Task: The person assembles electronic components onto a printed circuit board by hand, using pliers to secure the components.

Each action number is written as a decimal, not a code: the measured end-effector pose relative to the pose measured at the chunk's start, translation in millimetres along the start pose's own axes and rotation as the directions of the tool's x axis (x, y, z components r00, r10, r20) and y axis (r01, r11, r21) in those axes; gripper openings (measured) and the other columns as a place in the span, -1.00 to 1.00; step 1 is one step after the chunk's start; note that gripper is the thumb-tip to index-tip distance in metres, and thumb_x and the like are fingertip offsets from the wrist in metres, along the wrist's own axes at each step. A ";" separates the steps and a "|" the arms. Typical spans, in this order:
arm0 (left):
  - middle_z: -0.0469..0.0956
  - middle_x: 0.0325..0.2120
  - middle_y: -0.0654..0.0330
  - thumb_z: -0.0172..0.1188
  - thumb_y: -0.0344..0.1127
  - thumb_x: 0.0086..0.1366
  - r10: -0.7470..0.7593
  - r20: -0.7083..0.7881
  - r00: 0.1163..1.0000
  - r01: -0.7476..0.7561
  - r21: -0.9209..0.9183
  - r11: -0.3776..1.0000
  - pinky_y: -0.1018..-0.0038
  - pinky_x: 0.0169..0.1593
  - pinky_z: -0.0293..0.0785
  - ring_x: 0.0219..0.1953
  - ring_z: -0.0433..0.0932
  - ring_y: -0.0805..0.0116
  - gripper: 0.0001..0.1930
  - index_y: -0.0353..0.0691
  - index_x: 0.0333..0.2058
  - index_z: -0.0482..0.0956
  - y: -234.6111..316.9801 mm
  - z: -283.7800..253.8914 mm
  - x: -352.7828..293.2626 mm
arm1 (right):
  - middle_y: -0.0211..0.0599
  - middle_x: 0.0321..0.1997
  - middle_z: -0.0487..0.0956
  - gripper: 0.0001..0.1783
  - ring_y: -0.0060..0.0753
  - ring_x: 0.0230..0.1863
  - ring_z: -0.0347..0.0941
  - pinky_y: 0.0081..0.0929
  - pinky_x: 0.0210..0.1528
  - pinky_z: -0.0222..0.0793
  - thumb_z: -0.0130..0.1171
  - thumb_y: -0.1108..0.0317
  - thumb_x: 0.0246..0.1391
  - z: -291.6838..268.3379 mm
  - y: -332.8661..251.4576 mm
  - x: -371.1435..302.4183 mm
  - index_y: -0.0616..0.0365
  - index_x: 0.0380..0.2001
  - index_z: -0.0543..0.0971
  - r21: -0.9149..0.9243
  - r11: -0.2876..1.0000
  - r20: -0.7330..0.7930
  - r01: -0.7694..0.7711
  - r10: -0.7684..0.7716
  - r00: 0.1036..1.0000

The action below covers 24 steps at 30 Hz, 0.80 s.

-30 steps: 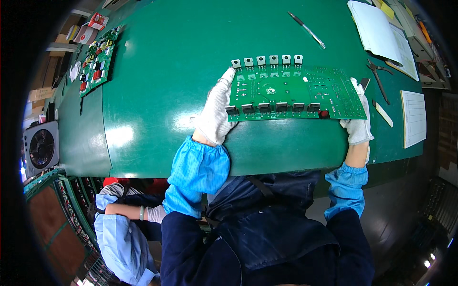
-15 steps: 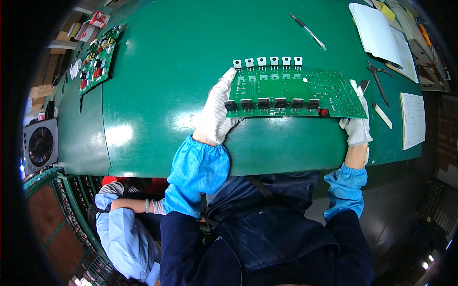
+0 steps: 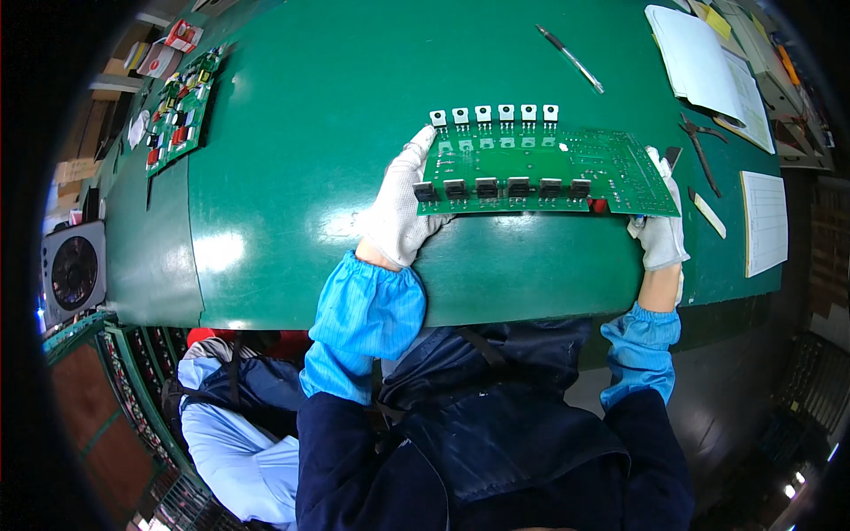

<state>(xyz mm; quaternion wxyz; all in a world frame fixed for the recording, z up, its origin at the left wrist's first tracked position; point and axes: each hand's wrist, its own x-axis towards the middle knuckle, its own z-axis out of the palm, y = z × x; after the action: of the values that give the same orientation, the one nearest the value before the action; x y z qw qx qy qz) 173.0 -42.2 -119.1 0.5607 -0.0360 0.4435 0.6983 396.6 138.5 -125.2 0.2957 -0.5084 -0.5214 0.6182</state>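
A green printed circuit board (image 3: 531,162) is held by its two short ends over the near part of the green table (image 3: 301,133); contact between its underside and the table cannot be confirmed. The left end is gripped by the white-gloved left hand (image 3: 398,208), thumb laid up to the far corner, fingers partly concealed beneath. The right edge is pinched by the gloved right hand (image 3: 662,232). The hands are set well apart, presumably so that the board is supported evenly and its far row of transistors (image 3: 506,114) and near row of black transistors (image 3: 518,187) are left uncovered.

To the right, a white-handled tool (image 3: 708,215), pliers (image 3: 704,157) and a ruled sheet (image 3: 765,224) are noted, probably kept within reach. A pen (image 3: 571,60) is placed beyond the board. A second circuit board (image 3: 183,113) is stationed at far left, above a fan (image 3: 75,270).

Compared with one second earlier, the board's near edge has been raised slightly, and the bright reflection at its middle is no longer seen. The grips are unchanged.
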 end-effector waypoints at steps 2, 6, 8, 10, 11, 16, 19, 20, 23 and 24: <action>0.54 -0.18 0.15 -0.16 -0.06 0.40 -0.014 0.028 1.000 0.015 -0.022 1.000 0.43 -0.26 0.63 -0.28 0.60 0.38 -0.63 -0.19 -0.01 0.37 0.8 0.1 -0.5 | -0.60 -0.65 0.40 -0.58 -0.86 -0.78 0.13 -0.81 -0.81 -0.09 -0.11 -0.07 0.25 -1.0 -0.3 0.1 0.05 -0.22 0.49 0.001 1.000 -0.001 -0.019 0.019 1.000; 0.54 -0.19 0.14 -0.16 -0.07 0.40 0.004 0.062 0.998 -0.003 -0.011 1.000 0.43 -0.26 0.63 -0.28 0.60 0.38 -0.63 -0.20 -0.02 0.37 0.7 -2.5 0.1 | -0.60 -0.66 0.37 -0.57 -0.84 -0.78 0.13 -0.80 -0.82 -0.09 -0.13 -0.09 0.26 -1.3 1.4 0.1 0.05 -0.23 0.49 -0.009 1.000 0.003 -0.016 0.016 1.000; 0.54 -0.19 0.13 -0.16 -0.08 0.40 0.021 0.037 0.999 -0.021 -0.009 1.000 0.43 -0.26 0.63 -0.28 0.60 0.37 -0.64 -0.20 -0.02 0.37 -0.4 -1.0 -0.3 | -0.61 -0.66 0.37 -0.56 -0.84 -0.78 0.13 -0.79 -0.82 -0.09 -0.14 -0.09 0.26 -1.7 1.6 0.1 0.05 -0.23 0.49 -0.006 1.000 0.000 -0.002 0.002 1.000; 0.54 -0.19 0.13 -0.17 -0.08 0.40 0.023 0.018 1.000 -0.023 -0.006 1.000 0.44 -0.26 0.63 -0.29 0.60 0.37 -0.64 -0.20 -0.02 0.37 0.5 4.8 -4.4 | -0.61 -0.67 0.37 -0.57 -0.83 -0.79 0.13 -0.79 -0.82 -0.08 -0.14 -0.09 0.26 -2.0 1.4 0.7 0.04 -0.26 0.49 0.012 0.999 0.006 -0.040 0.040 0.999; 0.54 -0.18 0.13 -0.17 -0.08 0.40 0.025 -0.002 1.000 -0.025 -0.003 1.000 0.44 -0.26 0.63 -0.29 0.60 0.36 -0.64 -0.21 -0.02 0.38 0.9 6.6 -5.6 | -0.61 -0.67 0.37 -0.57 -0.83 -0.79 0.13 -0.79 -0.82 -0.08 -0.14 -0.09 0.26 -2.1 1.4 1.1 0.04 -0.26 0.49 0.012 0.999 0.006 -0.040 0.040 0.999; 0.54 -0.18 0.14 -0.17 -0.07 0.40 0.013 0.010 1.000 -0.012 -0.014 1.000 0.43 -0.27 0.63 -0.29 0.60 0.35 -0.63 -0.18 -0.01 0.37 -0.3 -1.4 -1.0 | -0.60 -0.69 0.37 -0.58 -0.83 -0.79 0.12 -0.78 -0.82 -0.09 -0.13 -0.10 0.25 -0.5 -2.2 0.1 0.02 -0.31 0.48 -0.044 0.997 -0.004 -0.058 0.058 0.998; 0.55 -0.20 0.15 -0.17 -0.05 0.40 -0.005 -0.017 1.000 0.005 0.005 1.000 0.43 -0.29 0.62 -0.29 0.60 0.36 -0.63 -0.16 -0.02 0.38 0.2 -3.9 0.7 | -0.60 -0.70 0.37 -0.58 -0.83 -0.80 0.12 -0.78 -0.82 -0.09 -0.12 -0.10 0.25 4.8 -5.9 -2.1 0.01 -0.35 0.49 -0.040 0.998 -0.026 -0.038 0.037 0.999; 0.56 -0.20 0.16 -0.17 -0.05 0.40 -0.022 -0.025 0.999 0.022 0.021 1.000 0.43 -0.29 0.62 -0.30 0.60 0.36 -0.64 -0.15 -0.02 0.39 0.6 -3.6 0.8 | -0.60 -0.70 0.37 -0.58 -0.83 -0.80 0.12 -0.78 -0.82 -0.09 -0.12 -0.10 0.25 5.2 -5.5 -1.6 0.01 -0.35 0.49 -0.041 0.998 -0.022 -0.037 0.036 0.999; 0.56 -0.25 0.12 -0.12 -0.12 0.40 -0.012 0.006 1.000 0.012 -0.090 0.996 0.44 -0.37 0.66 -0.35 0.62 0.33 -0.69 -0.19 -0.06 0.41 0.8 1.5 0.3 | -0.60 -0.69 0.38 -0.59 -0.83 -0.81 0.11 -0.78 -0.83 -0.10 -0.10 -0.10 0.24 1.2 -4.8 -0.1 -0.01 -0.37 0.49 -0.054 0.998 -0.029 -0.035 0.034 0.999; 0.56 -0.25 0.12 -0.12 -0.12 0.40 -0.006 0.000 1.000 0.006 -0.093 0.996 0.44 -0.37 0.66 -0.35 0.62 0.33 -0.69 -0.19 -0.06 0.41 1.7 2.0 -1.5 | -0.60 -0.69 0.38 -0.60 -0.83 -0.81 0.11 -0.79 -0.83 -0.11 -0.08 -0.10 0.23 0.6 -4.3 -0.2 -0.02 -0.37 0.49 -0.034 0.997 -0.024 -0.062 0.061 0.998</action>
<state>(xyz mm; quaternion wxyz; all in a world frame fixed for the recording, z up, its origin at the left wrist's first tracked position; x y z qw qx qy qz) 173.1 -42.1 -116.1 0.5605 -0.0634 0.4105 0.7165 395.3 139.3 -121.2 0.2736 -0.5364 -0.5127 0.6120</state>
